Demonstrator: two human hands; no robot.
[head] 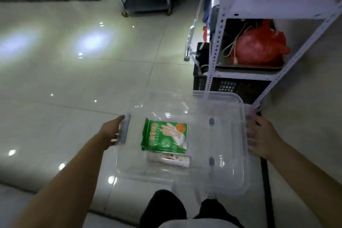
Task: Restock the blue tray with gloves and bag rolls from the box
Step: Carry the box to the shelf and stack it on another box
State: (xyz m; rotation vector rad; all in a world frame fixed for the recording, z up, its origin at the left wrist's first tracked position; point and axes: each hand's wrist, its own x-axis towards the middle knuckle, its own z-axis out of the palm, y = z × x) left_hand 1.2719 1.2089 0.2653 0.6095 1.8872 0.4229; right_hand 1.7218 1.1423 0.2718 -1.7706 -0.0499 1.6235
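**Clear plastic box between your hands, gloves nearer your left**

Clear plastic is what you are holding: the box point(185, 140) hangs over the tiled floor point(74, 79), just beside the white shelf rack point(273, 13). Your left hand point(112, 131) is closed on the grey handle point(124, 129) at the box's left edge. Your right hand point(259, 135) lies spread against the right rim; whether it truly grips there, I cannot tell through the plastic. The two hands are well apart, the whole box between them.

Inside, the green glove packet point(164, 137) lies flat on the bottom, left of the middle, so your left hand is the nearer one. Its long axis runs away from you. Touching or just beside its near edge lies the bag roll point(169, 160), its long axis crosswise, left to right.

No blue tray is in view. My guess is that the box must be set down first, since both hands are busy.
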